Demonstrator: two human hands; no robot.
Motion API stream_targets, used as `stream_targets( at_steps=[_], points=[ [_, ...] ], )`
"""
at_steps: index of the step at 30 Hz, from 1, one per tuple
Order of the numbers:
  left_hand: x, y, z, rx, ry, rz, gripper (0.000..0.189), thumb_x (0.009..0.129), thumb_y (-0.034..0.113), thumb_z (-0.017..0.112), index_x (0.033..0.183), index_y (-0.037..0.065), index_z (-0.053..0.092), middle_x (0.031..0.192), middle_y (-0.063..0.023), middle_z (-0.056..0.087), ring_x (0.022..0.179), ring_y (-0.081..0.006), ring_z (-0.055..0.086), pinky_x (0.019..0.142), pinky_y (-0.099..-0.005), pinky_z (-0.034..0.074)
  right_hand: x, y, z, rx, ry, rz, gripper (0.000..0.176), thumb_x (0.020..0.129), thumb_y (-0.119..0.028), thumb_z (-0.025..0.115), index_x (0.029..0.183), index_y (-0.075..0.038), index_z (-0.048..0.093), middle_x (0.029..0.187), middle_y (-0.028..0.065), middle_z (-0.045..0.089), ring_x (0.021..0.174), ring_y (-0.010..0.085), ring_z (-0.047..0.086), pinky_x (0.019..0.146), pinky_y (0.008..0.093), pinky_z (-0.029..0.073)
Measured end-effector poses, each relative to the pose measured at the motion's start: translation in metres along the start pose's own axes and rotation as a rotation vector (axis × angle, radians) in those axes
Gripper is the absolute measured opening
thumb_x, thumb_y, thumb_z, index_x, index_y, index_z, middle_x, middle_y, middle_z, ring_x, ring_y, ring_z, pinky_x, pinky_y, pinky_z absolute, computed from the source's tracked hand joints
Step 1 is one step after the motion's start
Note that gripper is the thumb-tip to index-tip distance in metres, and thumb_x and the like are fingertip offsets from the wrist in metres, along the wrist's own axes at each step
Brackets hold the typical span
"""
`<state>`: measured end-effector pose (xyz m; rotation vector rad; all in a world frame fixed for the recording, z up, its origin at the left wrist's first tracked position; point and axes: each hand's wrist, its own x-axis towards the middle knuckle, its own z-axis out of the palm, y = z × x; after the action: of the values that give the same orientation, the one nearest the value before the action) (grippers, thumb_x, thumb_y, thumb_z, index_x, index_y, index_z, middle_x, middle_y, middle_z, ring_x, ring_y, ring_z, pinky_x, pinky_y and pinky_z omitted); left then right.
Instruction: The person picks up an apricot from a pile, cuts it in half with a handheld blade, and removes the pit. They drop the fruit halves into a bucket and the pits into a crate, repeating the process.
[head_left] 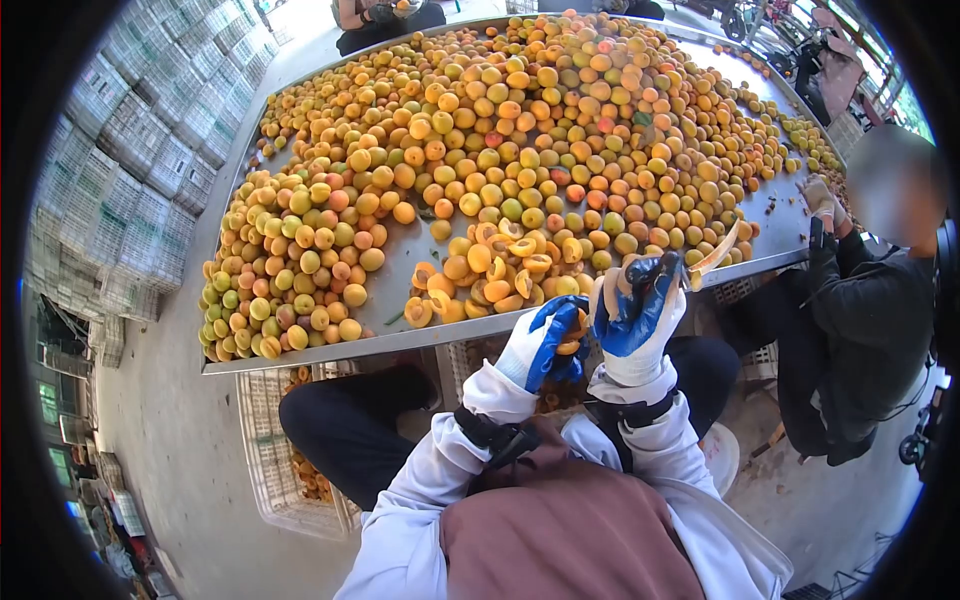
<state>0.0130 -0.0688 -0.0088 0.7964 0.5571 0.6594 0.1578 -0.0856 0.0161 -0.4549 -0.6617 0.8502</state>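
My left hand point(553, 345), in a white glove with a blue palm coating, is closed around a cut apricot point(572, 338) just in front of the table edge. Close beside it, my right hand point(637, 305) wears a matching glove, dark with wet stains at the fingertips. Its fingers are curled round a knife, whose pale curved blade point(716, 256) points up and right; the handle is hidden in the fist. Just beyond both hands, a heap of apricot halves point(512, 262) lies on the metal table point(400, 262). Whole apricots point(500, 120) are piled behind and to the left.
White plastic crates point(290, 480) stand under the table, some holding apricot pieces. Stacked crates point(130, 190) line the left side. At the right sits a co-worker point(860, 310) with a gloved hand at the table edge. Other people are at the far side.
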Motion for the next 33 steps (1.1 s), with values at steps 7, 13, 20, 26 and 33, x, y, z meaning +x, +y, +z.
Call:
stream_targets(
  at_steps=[7,13,20,26,33],
  points=[
    [0.020,-0.041,-0.009,0.541,0.092,0.331,0.035,0.088,0.020,0.063,0.118,0.002,0.060,0.098,-0.0109,0.063,0.083,-0.0253,0.059,0.070,-0.0344,0.050,-0.023,0.013,-0.018,0.000,0.133,0.096,0.044,0.104,-0.047,0.043,0.104,-0.005,0.057,0.075,0.0080,0.053,0.056,0.0195,0.051,0.048,0.0320,0.042],
    [0.022,-0.045,-0.002,0.522,0.139,0.307,0.040,0.074,0.004,0.068,0.113,0.005,0.061,0.106,-0.0142,0.063,0.094,-0.0347,0.063,0.084,-0.0393,0.053,-0.029,0.024,-0.020,-0.671,-0.101,-0.325,0.026,0.098,-0.026,0.053,0.102,-0.001,0.055,0.083,0.0126,0.057,0.075,0.0206,0.058,0.061,0.0375,0.048],
    [0.022,-0.040,-0.001,1.055,0.178,0.650,0.039,0.073,-0.003,0.065,0.112,0.001,0.061,0.106,-0.0168,0.062,0.083,-0.0350,0.064,0.071,-0.0387,0.053,0.006,0.014,-0.013,0.216,0.324,0.185,0.032,0.108,-0.041,0.046,0.093,-0.015,0.054,0.069,0.0003,0.045,0.046,0.0141,0.038,0.040,0.0288,0.032],
    [0.022,-0.029,0.016,0.790,0.216,0.596,0.019,0.095,0.005,0.058,0.113,-0.001,0.061,0.093,-0.0158,0.064,0.074,-0.0268,0.062,0.066,-0.0350,0.051,0.016,0.022,-0.039,0.441,0.541,0.362,0.031,0.106,-0.046,0.049,0.091,-0.019,0.053,0.063,-0.0052,0.039,0.045,0.0103,0.034,0.041,0.0267,0.029],
    [0.024,-0.024,0.026,0.745,0.198,0.444,0.021,0.104,0.016,0.055,0.116,0.000,0.061,0.086,-0.0140,0.065,0.072,-0.0203,0.060,0.069,-0.0319,0.050,0.023,0.023,-0.061,0.635,0.413,0.519,0.047,0.102,-0.041,0.055,0.063,-0.017,0.045,0.050,-0.0053,0.033,0.042,0.0082,0.035,0.043,0.0234,0.031]
  ],
)
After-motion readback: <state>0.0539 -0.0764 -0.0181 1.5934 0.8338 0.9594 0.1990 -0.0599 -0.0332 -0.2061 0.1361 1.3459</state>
